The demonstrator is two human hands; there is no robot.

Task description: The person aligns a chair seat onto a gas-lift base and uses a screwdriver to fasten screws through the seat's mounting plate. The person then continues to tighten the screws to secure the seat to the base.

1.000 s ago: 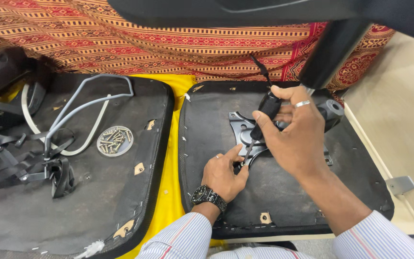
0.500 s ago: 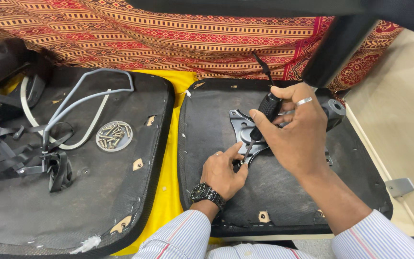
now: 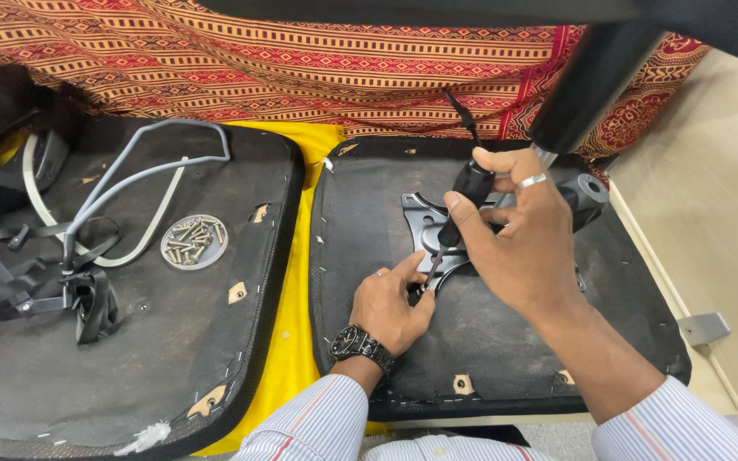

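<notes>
Patterned red cloth backs two black seat pans; right hand (image 3: 531,248) grips a screwdriver (image 3: 459,218) over the metal plate (image 3: 424,226) near the right pan's (image 3: 506,341) top edge; left hand (image 3: 390,303) pinches its tip, seemingly driving a screw, which wants steady downward pressure.

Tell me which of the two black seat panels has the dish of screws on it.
The left seat panel: the round dish of screws sits on it; the right panel carries the metal bracket.

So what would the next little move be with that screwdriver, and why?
Probably turn the screwdriver. The right hand has its grip on the handle, the tip sits at the metal plate, and the left hand pinches right at the tip, steadying it.
</notes>
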